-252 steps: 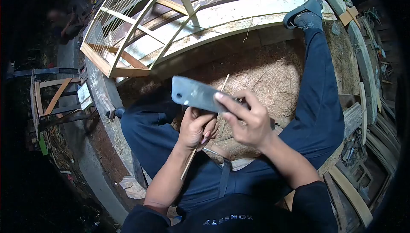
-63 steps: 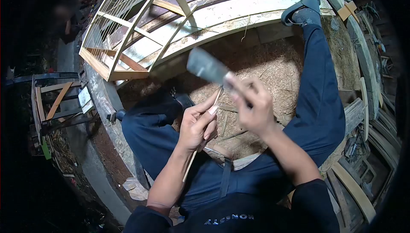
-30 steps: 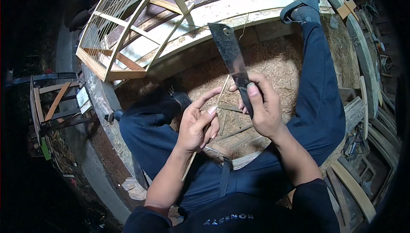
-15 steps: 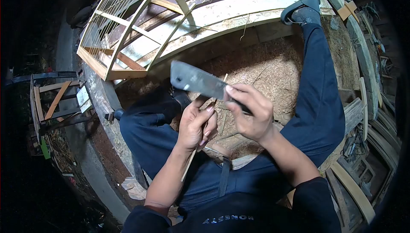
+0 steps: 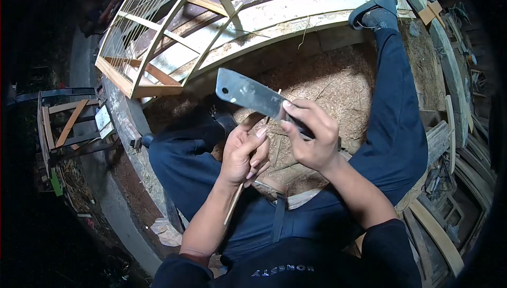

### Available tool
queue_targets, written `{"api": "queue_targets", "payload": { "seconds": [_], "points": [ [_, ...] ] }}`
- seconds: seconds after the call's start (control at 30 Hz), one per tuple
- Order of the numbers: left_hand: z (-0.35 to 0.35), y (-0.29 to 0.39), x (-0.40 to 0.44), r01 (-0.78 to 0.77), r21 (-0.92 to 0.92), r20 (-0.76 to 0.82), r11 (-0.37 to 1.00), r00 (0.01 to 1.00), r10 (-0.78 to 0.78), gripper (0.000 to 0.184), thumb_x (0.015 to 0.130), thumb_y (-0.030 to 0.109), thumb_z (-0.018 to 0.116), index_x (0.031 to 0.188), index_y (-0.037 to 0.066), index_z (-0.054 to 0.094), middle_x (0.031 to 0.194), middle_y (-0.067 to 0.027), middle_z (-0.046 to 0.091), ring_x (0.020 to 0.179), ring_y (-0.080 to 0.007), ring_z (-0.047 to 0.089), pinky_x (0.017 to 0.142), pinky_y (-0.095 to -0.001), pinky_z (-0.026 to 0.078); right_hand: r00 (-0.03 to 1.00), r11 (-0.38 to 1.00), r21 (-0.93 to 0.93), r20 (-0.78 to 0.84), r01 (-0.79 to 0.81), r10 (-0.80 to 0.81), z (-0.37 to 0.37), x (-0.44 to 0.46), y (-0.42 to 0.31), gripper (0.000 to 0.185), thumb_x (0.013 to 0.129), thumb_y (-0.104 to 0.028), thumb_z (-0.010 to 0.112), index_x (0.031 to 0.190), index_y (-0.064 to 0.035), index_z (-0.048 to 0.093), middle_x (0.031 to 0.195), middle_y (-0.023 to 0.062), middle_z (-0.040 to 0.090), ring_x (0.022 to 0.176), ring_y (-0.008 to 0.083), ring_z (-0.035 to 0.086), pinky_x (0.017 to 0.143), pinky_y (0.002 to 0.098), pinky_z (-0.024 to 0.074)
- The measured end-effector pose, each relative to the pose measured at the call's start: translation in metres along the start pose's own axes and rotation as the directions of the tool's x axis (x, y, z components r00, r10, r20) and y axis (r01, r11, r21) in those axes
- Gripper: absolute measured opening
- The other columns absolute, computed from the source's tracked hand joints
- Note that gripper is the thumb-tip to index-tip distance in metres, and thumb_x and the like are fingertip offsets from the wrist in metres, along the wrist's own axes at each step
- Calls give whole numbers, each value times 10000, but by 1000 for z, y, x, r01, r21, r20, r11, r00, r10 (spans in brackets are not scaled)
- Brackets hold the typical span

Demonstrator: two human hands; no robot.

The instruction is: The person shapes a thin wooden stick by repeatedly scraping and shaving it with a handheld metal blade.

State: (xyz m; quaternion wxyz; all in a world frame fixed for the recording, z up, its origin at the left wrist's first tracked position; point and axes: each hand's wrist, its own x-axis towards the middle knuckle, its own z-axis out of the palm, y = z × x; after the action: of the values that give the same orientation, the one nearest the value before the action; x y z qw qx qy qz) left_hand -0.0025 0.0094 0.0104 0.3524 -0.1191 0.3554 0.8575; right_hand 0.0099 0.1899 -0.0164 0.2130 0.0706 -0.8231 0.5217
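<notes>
A cleaver point(image 5: 248, 93) with a broad grey blade and a hole near its far corner is in my right hand point(image 5: 314, 137), fingers wrapped round its dark handle. The blade points up and left, above my left hand. My left hand point(image 5: 244, 156) is closed on a thin wooden strip point(image 5: 233, 203), whose lower end runs down along my left forearm. The strip's upper part shows near the cleaver's lower edge; whether the two touch I cannot tell.
A curved wooden frame with thin wires point(image 5: 158, 34) stands on the pale bench point(image 5: 274, 16) at upper left. Wood shavings point(image 5: 338, 98) cover the ground between my legs. Wooden pieces point(image 5: 435, 230) lie at right. At upper left, another person point(image 5: 92, 11) is in shadow.
The cleaver blade has shifted slightly right and its far end tilts higher; it looks sharper now. My left hand stays nearly in place with the strip.
</notes>
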Motion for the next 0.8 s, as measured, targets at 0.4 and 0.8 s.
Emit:
{"api": "queue_targets", "payload": {
  "seconds": [0.4, 0.8],
  "points": [
    [4, 0, -2, 26, 122, -96, 992, 995, -14, 431, 1039, 99, 423, 1461, 14, 398, 475, 14, 348, 293, -72, 253, 306, -229, 235, 988, 994, -4, 106, 109, -108, 0, -7, -15, 274, 805, -60, 765, 1059, 25, 703, 961, 202, 689, 770, 301, 724, 628, 356, 598],
    [1, -2, -1, 35, 143, -68, 989, 997, -26, 475, 1005, 72, 418, 1472, -6, 392, 470, 10, 356, 291, -79, 267, 304, -235, 251, 997, 995, -56, 7, 83, -83, 1, -2, 5, 276, 804, -69, 768, 1061, 3, 697, 962, 188, 680, 766, 303, 723, 606, 372, 596]
  ]
}}
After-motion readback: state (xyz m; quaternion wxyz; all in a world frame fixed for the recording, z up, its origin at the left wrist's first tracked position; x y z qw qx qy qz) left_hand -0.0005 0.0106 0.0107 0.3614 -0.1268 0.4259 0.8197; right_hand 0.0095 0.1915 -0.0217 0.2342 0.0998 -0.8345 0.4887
